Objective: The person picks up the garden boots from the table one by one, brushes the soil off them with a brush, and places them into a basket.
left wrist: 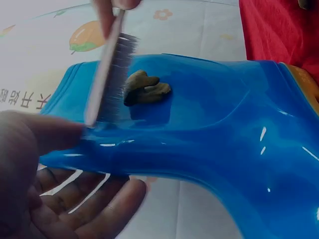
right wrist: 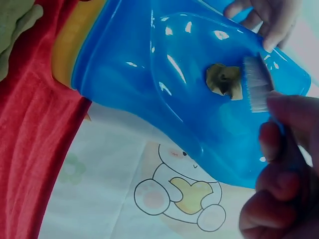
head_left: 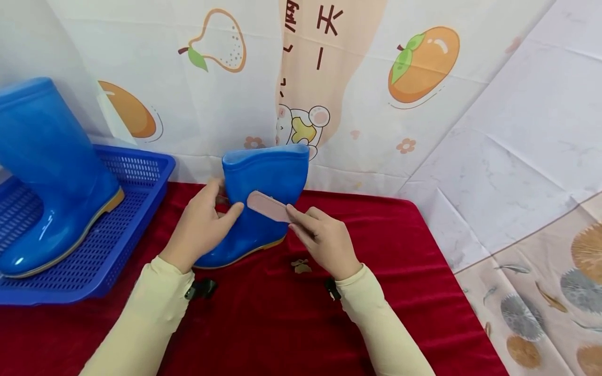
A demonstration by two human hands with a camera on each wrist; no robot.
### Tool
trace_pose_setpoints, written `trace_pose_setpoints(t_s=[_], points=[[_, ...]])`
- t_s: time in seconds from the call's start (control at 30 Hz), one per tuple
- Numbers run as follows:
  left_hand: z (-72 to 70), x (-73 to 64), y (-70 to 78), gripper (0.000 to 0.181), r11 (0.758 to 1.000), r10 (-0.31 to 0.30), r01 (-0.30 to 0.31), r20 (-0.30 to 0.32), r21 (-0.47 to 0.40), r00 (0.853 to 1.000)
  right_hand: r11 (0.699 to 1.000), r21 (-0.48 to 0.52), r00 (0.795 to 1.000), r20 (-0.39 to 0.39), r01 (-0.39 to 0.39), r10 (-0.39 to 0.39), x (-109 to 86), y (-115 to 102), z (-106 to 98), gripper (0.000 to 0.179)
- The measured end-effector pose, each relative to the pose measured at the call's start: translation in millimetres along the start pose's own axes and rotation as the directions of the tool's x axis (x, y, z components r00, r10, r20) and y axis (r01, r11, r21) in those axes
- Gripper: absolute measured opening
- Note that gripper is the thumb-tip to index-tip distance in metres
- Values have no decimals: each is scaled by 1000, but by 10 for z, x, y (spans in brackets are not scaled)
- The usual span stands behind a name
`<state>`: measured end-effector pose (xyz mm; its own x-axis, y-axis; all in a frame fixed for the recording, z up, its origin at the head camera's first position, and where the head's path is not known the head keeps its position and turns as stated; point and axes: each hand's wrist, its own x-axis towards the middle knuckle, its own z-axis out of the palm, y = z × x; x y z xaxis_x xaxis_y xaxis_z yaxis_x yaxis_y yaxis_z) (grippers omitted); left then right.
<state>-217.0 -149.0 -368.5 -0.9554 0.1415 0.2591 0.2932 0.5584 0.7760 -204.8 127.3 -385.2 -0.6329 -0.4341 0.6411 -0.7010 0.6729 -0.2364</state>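
Note:
A blue rain boot (head_left: 265, 177) with a yellow-edged sole stands on the red cloth, toe to the left. At the left edge of its shaft, my left hand (head_left: 202, 222) holds it, thumb across the front and fingers behind. My right hand (head_left: 324, 237) grips a brush (head_left: 269, 207) with a flat pinkish back. The bristles (right wrist: 256, 84) face the shaft, right beside a brown, mud-like clump (left wrist: 146, 88) on the blue surface. In the head view the brush hides this clump.
To the left, a second blue rain boot (head_left: 51, 167) stands in a blue plastic basket (head_left: 105, 274). Another brown piece (head_left: 301, 266) lies on the red cloth (head_left: 282, 324) in front of the held boot. A printed curtain (head_left: 188, 104) hangs close behind.

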Motion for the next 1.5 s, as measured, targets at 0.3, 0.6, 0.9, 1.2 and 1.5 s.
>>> trace_pose_setpoints(t_s=[0.3, 0.6, 0.9, 1.2, 1.5], points=[[14, 18, -10, 57, 995, -87, 87, -5, -43, 996, 993, -46, 993, 51, -105, 107, -10, 44, -74, 40], [13, 10, -50, 55, 995, -97, 97, -25, -13, 995, 994, -9, 994, 25, -105, 105, -6, 39, -123, 40], [21, 3, -7, 61, 1000, -26, 25, 10, 19, 1000, 998, -33, 998, 6, -59, 59, 8, 9, -13, 42], [20, 32, -15, 61, 997, -73, 73, 7, 5, 997, 976, -96, 970, 124, -197, 208, -4, 65, -108, 34], [53, 20, -48, 60, 998, -49, 49, 17, 30, 999, 992, -22, 991, 60, -120, 121, -22, 88, -81, 27]])
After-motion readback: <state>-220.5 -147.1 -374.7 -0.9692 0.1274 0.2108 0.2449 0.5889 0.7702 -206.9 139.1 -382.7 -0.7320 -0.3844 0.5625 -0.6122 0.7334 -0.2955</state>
